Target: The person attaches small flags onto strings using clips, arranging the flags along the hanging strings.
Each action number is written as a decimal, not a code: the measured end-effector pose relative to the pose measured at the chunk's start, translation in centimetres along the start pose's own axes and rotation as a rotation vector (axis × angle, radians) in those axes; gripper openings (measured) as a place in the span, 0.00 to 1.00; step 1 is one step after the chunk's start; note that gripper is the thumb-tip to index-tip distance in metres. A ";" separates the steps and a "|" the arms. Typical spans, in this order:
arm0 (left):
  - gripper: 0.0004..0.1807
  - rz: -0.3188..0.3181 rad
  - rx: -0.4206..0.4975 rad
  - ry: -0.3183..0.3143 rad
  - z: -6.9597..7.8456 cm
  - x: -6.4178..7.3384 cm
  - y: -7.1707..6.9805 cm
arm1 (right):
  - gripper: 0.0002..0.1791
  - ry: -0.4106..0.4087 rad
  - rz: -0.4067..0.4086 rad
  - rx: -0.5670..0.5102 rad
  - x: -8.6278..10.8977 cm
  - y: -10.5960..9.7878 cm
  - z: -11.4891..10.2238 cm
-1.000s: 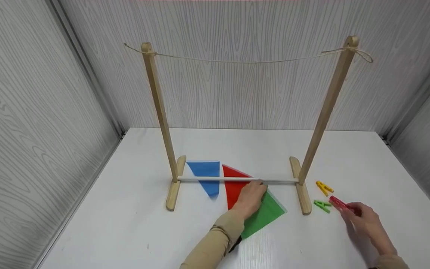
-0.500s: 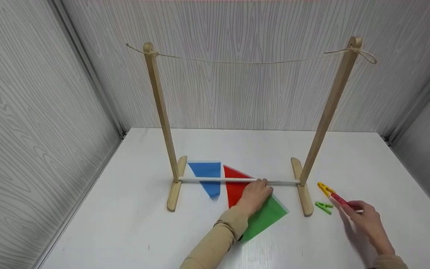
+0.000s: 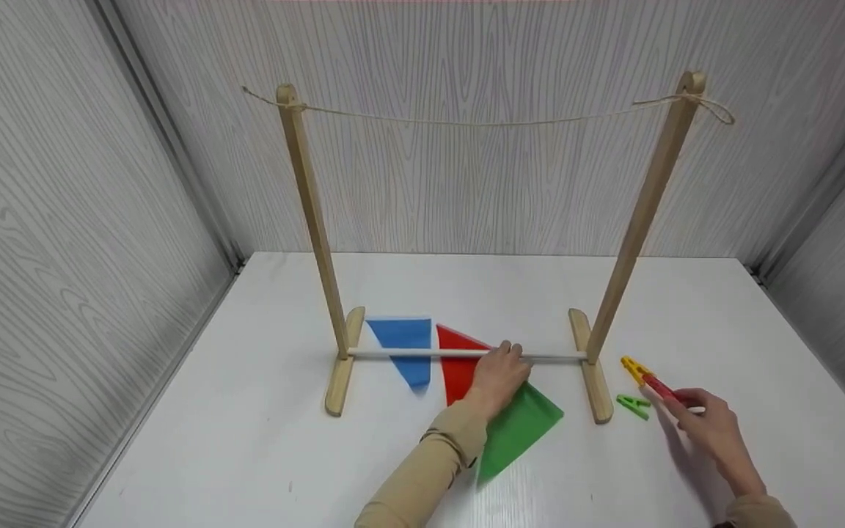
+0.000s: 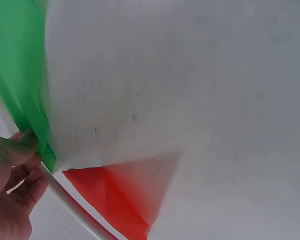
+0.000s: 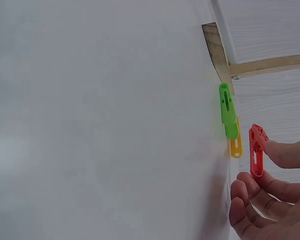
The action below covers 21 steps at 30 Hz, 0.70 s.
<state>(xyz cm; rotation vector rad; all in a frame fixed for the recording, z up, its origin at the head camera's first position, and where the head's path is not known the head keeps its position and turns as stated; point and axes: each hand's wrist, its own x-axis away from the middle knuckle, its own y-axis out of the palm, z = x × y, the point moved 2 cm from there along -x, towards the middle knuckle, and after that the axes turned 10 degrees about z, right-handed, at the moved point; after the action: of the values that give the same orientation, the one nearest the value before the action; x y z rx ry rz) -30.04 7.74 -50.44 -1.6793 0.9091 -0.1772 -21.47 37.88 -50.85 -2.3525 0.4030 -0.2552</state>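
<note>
In the head view my left hand (image 3: 499,378) is over the overlap of a red triangular flag (image 3: 458,372) and a green triangular flag (image 3: 521,434). The left wrist view shows my thumb and fingers pinching the green flag (image 4: 22,65) near one corner, with the red flag (image 4: 117,202) lying below. My right hand (image 3: 712,433) holds a red clothespin (image 5: 256,152) between thumb and fingers, above the table. Close to it lie a green clothespin (image 3: 634,405) and a yellow clothespin (image 3: 635,368). The red clothespin partly covers the yellow one in the head view.
A wooden stand has a left post (image 3: 312,220) and a right post (image 3: 642,220). A string (image 3: 466,123) hangs between their tops, and a white rod (image 3: 393,353) joins their feet. A blue triangular flag (image 3: 404,337) lies partly under the rod.
My left hand has drawn the green flag slightly, and its near tip has shifted toward me. The red clothespin in my right hand has moved from beside the green clothespin to overlap the yellow one.
</note>
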 end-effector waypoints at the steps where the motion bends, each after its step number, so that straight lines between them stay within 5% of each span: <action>1: 0.11 0.001 -0.022 0.006 0.0 0.0 0.0 | 0.35 -0.003 -0.001 -0.002 0.0 0.0 0.0; 6: 0.12 -0.013 -0.063 0.041 -0.2 -0.1 -0.1 | 0.36 -0.012 -0.005 -0.013 0.0 0.1 -0.1; 12: 0.13 0.025 0.018 0.041 -1.3 0.5 -0.2 | 0.36 -0.023 -0.006 -0.011 0.2 0.1 -0.1; 16: 0.11 0.076 0.121 0.043 -2.2 0.9 -0.8 | 0.35 -0.033 -0.005 -0.008 0.4 0.0 -0.3; 21: 0.04 0.087 0.359 0.009 -3.4 1.3 -1.7 | 0.36 -0.020 -0.026 -0.027 0.4 -0.2 -0.8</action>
<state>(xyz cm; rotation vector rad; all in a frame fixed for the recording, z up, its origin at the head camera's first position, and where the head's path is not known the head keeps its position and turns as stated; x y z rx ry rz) -30.22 4.40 -48.31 -1.3062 0.8960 -0.2720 -21.28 37.37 -50.16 -2.3859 0.3683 -0.2395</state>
